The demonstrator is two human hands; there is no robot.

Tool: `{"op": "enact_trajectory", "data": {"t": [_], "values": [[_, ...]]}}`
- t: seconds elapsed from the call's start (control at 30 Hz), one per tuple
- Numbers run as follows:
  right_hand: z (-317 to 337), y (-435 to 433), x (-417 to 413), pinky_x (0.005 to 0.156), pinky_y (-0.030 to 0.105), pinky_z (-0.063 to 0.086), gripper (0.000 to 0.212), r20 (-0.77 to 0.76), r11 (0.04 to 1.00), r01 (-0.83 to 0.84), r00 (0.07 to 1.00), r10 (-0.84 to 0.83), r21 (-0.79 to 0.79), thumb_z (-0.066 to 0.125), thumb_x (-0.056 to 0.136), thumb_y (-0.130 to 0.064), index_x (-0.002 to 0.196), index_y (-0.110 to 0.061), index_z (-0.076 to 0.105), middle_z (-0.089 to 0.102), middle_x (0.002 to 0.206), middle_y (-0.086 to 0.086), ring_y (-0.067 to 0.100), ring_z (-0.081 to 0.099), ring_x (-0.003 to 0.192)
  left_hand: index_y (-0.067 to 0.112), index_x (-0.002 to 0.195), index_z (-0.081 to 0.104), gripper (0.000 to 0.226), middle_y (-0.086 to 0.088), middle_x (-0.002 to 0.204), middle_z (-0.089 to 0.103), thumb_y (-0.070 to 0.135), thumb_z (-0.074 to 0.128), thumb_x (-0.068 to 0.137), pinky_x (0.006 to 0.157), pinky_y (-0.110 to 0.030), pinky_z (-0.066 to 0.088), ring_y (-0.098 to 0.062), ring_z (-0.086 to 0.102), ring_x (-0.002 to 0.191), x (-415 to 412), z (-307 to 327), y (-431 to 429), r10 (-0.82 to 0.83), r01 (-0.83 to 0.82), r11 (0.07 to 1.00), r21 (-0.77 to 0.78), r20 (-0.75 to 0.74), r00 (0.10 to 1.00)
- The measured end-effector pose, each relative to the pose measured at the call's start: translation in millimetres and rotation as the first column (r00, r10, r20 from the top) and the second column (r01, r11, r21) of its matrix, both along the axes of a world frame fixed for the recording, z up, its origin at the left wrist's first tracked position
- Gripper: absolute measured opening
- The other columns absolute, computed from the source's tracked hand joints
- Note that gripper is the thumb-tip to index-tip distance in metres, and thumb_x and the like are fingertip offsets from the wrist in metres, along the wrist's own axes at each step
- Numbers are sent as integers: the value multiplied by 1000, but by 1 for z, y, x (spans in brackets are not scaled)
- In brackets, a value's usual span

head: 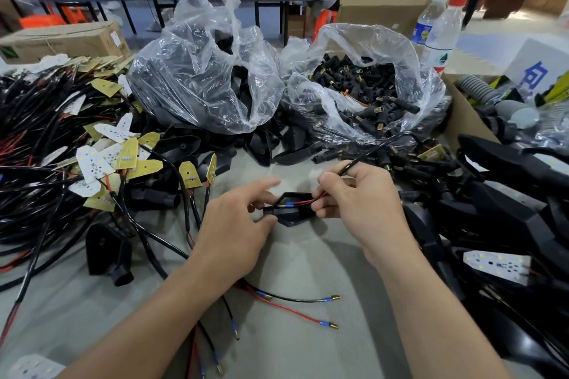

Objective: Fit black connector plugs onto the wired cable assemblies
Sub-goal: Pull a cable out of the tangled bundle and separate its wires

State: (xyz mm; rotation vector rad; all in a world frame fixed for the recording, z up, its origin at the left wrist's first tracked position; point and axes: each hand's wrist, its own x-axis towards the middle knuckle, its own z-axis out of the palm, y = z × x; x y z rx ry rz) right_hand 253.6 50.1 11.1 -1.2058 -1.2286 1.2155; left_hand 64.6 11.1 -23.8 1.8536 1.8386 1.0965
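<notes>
A black plastic housing (291,215) is held just above the grey table, between my two hands. My left hand (237,218) grips its left end with thumb and curled fingers, index finger stretched out above it. My right hand (354,194) pinches a black cable (366,152) whose red and black wires with blue crimps (292,204) lie across the housing's opening. A clear bag of black connector plugs (366,92) with brass ends stands behind. Loose wires with brass bullet terminals (308,311) lie near my forearms.
A heap of cable assemblies with LED boards (101,160) fills the left side. A second bag of black housings (203,77) stands at centre back. Finished black housings (505,209) pile at the right, beside a cardboard box (462,114) and two water bottles (440,31).
</notes>
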Motion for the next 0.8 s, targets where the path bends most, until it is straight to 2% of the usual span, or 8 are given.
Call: {"op": "enact_trajectory", "data": {"t": [0.07,0.13,0.2,0.27,0.37,0.5,0.67,0.8], "values": [[-1,-1,-1,54,31,58,10,2,1000,-4,1000,4,-3,59,96,0,88,1,65,71,67,11,22,67,56,52,139,50,75,44,99,64,16,81,82,82,-3,40,16,55,100,0,3,-2,-9,9,1000,4,-17,1000],[-1,-2,-3,53,29,57,10,-24,998,-57,998,56,-20,59,97,1,89,2,64,71,66,10,22,67,55,54,142,44,79,47,100,62,18,80,82,88,-6,40,16,56,102,1,7,-3,2,-2,1000,24,-7,1000],[0,-5,-4,53,29,57,10,-21,994,-106,994,105,-30,60,98,0,89,0,65,72,67,10,23,69,56,55,141,42,78,49,99,62,22,80,81,83,0,36,20,54,102,2,8,-3,48,-48,997,63,5,999],[1,-6,-4,53,28,56,10,-27,993,-109,994,108,-36,60,99,0,90,0,65,72,67,11,22,69,55,55,139,45,76,49,94,63,24,82,79,81,-1,38,16,58,97,2,8,-3,97,-101,992,81,47,994],[2,-5,0,50,28,57,14,-68,999,-18,998,16,-42,57,99,4,87,0,64,69,65,13,21,66,52,52,137,51,74,45,88,66,22,84,78,83,-5,41,9,65,91,3,6,-2,114,-121,990,67,99,988],[2,-4,5,55,30,59,22,-41,999,40,998,-40,-20,60,94,10,80,-6,67,70,68,15,22,69,57,51,135,56,73,35,91,72,14,83,78,87,-14,46,10,68,92,1,3,0,86,-97,994,48,192,978],[1,-5,3,66,37,64,24,41,999,-21,999,19,43,65,87,14,77,-7,71,72,68,17,25,71,61,52,132,57,68,40,91,69,17,83,79,84,-19,47,11,64,94,1,3,1,93,-102,994,46,167,982],[3,-6,2,62,29,61,24,-36,987,-144,989,147,71,62,88,18,80,-2,73,74,72,16,22,70,62,50,130,59,63,42,91,68,20,84,79,83,-15,45,12,64,92,-2,1,2,113,-125,990,61,163,980]]}}
